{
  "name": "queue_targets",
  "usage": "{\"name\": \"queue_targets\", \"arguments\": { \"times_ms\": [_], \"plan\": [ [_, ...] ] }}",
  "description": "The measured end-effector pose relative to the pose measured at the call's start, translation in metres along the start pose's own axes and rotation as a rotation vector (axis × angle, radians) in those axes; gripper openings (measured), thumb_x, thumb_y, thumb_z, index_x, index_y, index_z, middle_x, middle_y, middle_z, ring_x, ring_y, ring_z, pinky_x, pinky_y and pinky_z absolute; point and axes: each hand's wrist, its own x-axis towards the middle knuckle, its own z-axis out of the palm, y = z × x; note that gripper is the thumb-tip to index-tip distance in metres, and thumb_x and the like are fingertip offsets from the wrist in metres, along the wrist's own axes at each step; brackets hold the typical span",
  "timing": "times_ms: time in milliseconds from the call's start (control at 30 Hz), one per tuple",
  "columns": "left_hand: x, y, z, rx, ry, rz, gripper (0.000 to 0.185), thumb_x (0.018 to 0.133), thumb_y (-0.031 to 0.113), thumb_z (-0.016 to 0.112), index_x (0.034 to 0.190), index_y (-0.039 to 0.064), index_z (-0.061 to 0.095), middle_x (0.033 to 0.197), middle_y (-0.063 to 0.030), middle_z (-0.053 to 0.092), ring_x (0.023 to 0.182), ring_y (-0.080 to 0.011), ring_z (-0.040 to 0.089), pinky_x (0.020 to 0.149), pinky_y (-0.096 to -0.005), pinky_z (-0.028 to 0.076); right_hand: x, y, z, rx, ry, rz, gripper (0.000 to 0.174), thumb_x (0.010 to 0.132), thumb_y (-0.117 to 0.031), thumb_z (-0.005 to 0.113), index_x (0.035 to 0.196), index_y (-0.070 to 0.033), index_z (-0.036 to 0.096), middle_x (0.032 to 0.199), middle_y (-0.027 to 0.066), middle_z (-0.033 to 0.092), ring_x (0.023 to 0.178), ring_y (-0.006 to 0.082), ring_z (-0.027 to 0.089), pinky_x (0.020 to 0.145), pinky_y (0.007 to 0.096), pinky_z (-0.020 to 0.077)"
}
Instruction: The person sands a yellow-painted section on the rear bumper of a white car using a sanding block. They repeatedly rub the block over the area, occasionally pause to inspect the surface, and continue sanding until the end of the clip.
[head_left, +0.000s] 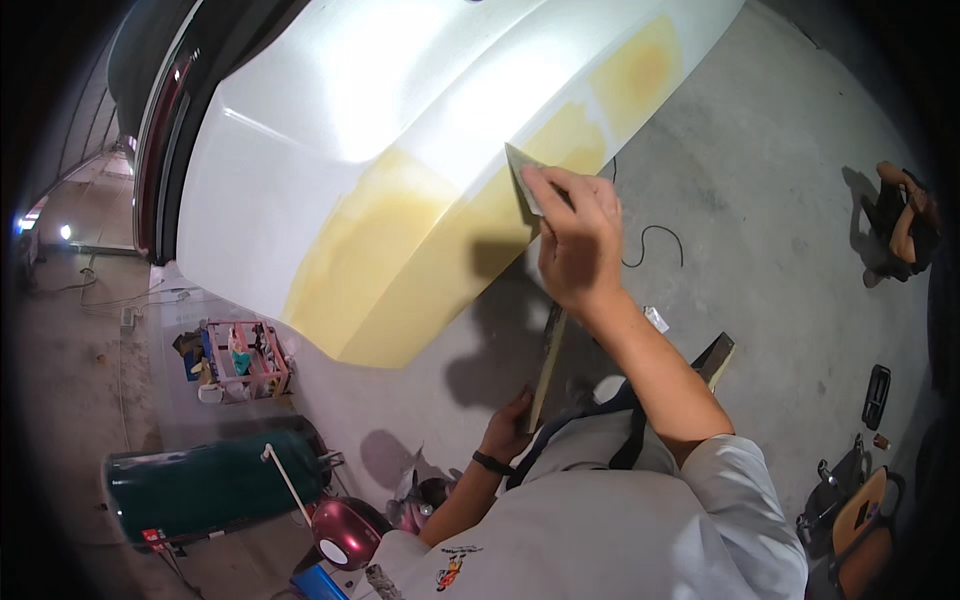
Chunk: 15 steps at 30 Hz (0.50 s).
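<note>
My right hand (577, 232) grips a thin, flat putty spreader (523, 176), its pointed corner at the lower edge of a white car body panel (262, 172). Yellowish filler (397, 262) covers the panel's near end, and more patches (637, 71) lie farther along its lower edge. Lower down, my left hand (512, 427), with a dark band at the wrist, holds a narrow board (551, 367) by its lower end. The board's face is seen nearly edge-on, so what it bears is hidden.
A pink-framed cart (285, 367) with supplies and a dark green tank (210, 480) stand at left, near a maroon lamp-like device (349, 525). A black cable (660, 229) lies on the concrete floor. Another person (904, 217) is at far right, above a chair (862, 517).
</note>
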Motion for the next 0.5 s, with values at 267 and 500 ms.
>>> {"name": "queue_targets", "arguments": {
  "times_ms": [267,500],
  "plan": [
    [-0.021,0.017,-0.092,0.087,0.049,-0.043,0.057,0.110,0.020,0.055,0.163,0.009,0.037,0.141,-0.0039,0.062,0.118,-0.0163,0.063,0.098,-0.0382,0.054,-0.055,-0.083,0.022,0.113,-0.148,-0.062,0.053,0.078,0.005,0.066,0.127,-0.013,0.072,0.118,0.0016,0.070,0.101,0.0270,0.060,0.087,0.0447,0.0456],
    [-0.027,0.007,-0.104,0.022,-0.033,-0.048,0.054,0.108,0.021,0.059,0.159,0.008,0.044,0.130,-0.0039,0.065,0.108,-0.0169,0.065,0.093,-0.0378,0.055,-0.031,-0.056,0.016,0.075,0.138,0.038,0.044,0.082,0.009,0.063,0.122,-0.006,0.075,0.113,0.0097,0.071,0.100,0.0357,0.060,0.086,0.0452,0.0490]
  ]
}}
